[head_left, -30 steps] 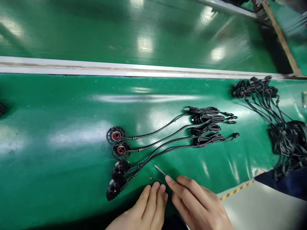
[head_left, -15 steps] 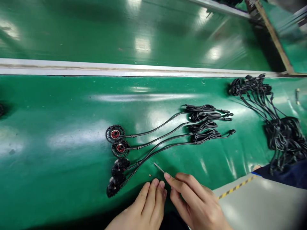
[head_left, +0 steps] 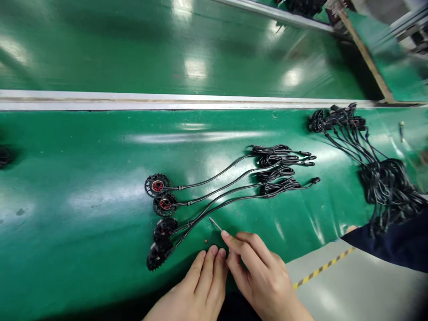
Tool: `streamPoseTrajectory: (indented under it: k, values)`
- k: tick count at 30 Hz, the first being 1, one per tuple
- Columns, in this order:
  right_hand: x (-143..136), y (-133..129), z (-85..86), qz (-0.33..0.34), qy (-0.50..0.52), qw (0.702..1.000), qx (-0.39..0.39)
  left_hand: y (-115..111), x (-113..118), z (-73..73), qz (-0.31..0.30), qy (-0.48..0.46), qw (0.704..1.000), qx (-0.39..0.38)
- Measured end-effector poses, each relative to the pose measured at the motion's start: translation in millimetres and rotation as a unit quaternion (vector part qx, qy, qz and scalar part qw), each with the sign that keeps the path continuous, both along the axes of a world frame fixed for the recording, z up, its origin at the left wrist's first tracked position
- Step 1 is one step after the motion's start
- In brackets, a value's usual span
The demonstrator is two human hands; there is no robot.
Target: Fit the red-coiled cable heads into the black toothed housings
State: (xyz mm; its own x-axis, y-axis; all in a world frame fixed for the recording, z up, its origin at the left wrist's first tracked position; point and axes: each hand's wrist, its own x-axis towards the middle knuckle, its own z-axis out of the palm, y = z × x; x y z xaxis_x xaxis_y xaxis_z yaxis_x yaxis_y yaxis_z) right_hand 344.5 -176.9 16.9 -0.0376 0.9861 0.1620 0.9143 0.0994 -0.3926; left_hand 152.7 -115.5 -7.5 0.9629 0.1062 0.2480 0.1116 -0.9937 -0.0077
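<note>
My right hand (head_left: 259, 267) pinches a thin metal tool (head_left: 215, 223), its tip pointing up and left over the green table. Beside it, my left hand (head_left: 200, 281) lies flat near the table's front edge, fingers stretched out together. A tiny brown bit (head_left: 206, 241) rests just beyond its fingertips. Ahead and to the left are black toothed discs, two with red centres, a top one (head_left: 157, 185) and one below it (head_left: 165, 204). Two darker ones (head_left: 159, 254) sit nearer me. Their black cables run right to tied coils (head_left: 279, 187).
At the right, a pile of similar black parts (head_left: 337, 119) has its cables bundled in a heap (head_left: 388, 183). A dark blue sleeve (head_left: 394, 243) is beside that heap. A white rail (head_left: 133, 100) crosses behind. Another dark part (head_left: 4, 156) shows at the left edge.
The whole view has shifted slightly, so most things appear a little further left. Both hands keep nearly the same pose, and the tool is still in my right hand.
</note>
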Motion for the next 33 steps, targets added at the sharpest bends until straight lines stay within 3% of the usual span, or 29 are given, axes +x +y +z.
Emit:
streamPoseTrajectory:
  k: [5,8,11,13,17,22,29,33]
  values:
    - [4,-7,-3.2,0.009,0.01,1.0,-0.022,0,0,0.4,0.001,0.018,1.0,-0.003]
    - [8,-9,-17.8,-0.005,0.023,0.999,0.036,3,-2,1.6,-0.014,0.011,1.0,-0.001]
    - [11,-7,-32.4,-0.064,0.051,0.989,0.12,13,-5,9.3,-0.023,-0.045,0.999,-0.006]
    - [13,-4,-36.3,-0.104,0.09,0.98,0.141,23,-7,17.9,0.018,-0.065,0.997,-0.021]
    - [15,4,-32.1,-0.13,0.176,0.967,0.13,46,-9,27.7,0.171,0.004,0.985,-0.003]
    - [13,10,-26.4,-0.17,0.187,0.95,0.185,67,-14,13.1,0.243,0.052,0.967,0.055]
    - [13,14,-30.2,-0.174,0.244,0.939,0.17,98,-26,-3.6,0.254,0.03,0.965,0.055]
    - [12,15,-33.2,-0.177,0.188,0.942,0.215,115,-31,-15.8,0.244,-0.019,0.966,0.086]
